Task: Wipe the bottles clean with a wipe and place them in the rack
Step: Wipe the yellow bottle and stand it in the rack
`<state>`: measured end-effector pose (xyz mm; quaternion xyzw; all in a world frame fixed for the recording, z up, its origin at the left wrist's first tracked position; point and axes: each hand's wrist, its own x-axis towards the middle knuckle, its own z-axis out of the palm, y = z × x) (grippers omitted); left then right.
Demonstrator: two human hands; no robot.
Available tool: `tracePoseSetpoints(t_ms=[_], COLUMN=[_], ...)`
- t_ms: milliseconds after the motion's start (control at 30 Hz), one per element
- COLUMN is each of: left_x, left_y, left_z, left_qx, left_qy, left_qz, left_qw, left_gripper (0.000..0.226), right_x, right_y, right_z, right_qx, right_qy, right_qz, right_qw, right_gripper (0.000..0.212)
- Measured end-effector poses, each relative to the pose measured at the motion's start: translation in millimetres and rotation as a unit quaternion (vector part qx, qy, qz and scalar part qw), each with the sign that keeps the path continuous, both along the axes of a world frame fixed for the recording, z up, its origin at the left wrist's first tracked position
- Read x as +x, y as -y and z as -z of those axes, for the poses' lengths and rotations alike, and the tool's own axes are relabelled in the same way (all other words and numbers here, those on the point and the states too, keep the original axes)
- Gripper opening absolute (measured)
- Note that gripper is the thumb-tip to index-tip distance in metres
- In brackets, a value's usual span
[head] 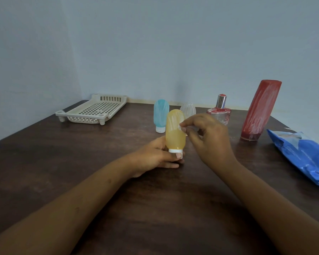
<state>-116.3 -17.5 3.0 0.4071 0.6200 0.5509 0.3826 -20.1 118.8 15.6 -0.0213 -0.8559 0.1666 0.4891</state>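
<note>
A yellow squeeze bottle (174,133) stands cap-down on the dark wooden table (81,162), near its middle. My left hand (155,157) grips it at the white cap. My right hand (210,137) pinches a thin whitish scrap against the bottle's upper right side; I cannot tell what the scrap is. Behind stand a light blue squeeze bottle (160,115) and a clear one (188,109), partly hidden. Further right are a red perfume bottle (219,111) with a silver cap and a tall red bottle (260,111). The cream plastic rack (92,109) sits at the back left with nothing in it.
A blue pack of wipes (302,155) lies at the table's right edge. The table stands in a corner, with pale walls behind it and to its left.
</note>
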Motion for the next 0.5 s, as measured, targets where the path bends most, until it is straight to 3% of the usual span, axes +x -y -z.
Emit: tracePoseSetpoints(t_ms=[300,500], left_x=[-1,0], left_y=[-1,-1], left_z=[0,-1], left_qx=[-0.003,-0.013], left_qy=[-0.007,-0.02], left_qz=[-0.002,0.006], left_qw=[1.0,1.0], left_gripper=[0.028,0.022], right_x=[-1,3], right_y=[12,0], right_z=[0,-6], right_qx=[0.107,0.068], right_qy=[0.042,0.009], right_qz=[-0.029,0.0], right_qw=[0.993,0.998], right_gripper=[0.014,0.012])
